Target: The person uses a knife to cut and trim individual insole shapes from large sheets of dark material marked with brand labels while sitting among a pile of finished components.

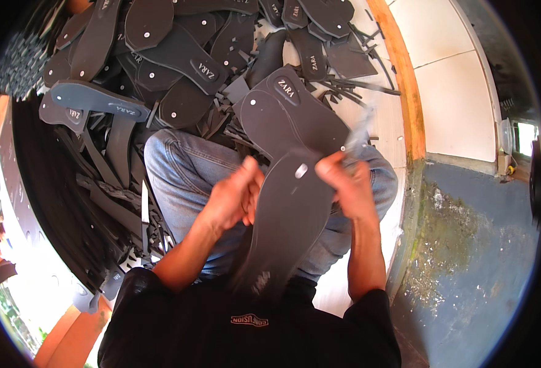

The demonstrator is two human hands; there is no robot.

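A: What do the two hands have?

B: One dark grey foam sole [285,230], held lengthwise over the lap. The left hand [233,199] has its grip pressed together on the sole's left edge, fingers curled round it. The right hand [347,184] pinches the right edge near the top, close to a small pale dot on the sole.

A: And where is that sole against the pile?

B: Just below the heap of cut soles [178,61], which covers the floor above the knees. One flat sole [289,119] from the heap lies right behind the held one, its lower end hidden by it.

A: Anything else near the heap?

B: Narrow foam offcuts [356,86] scattered at its right edge, and past them an orange wooden strip [402,80] beside pale floor tiles [451,86]. The blue jeans [181,168] show under the held sole.
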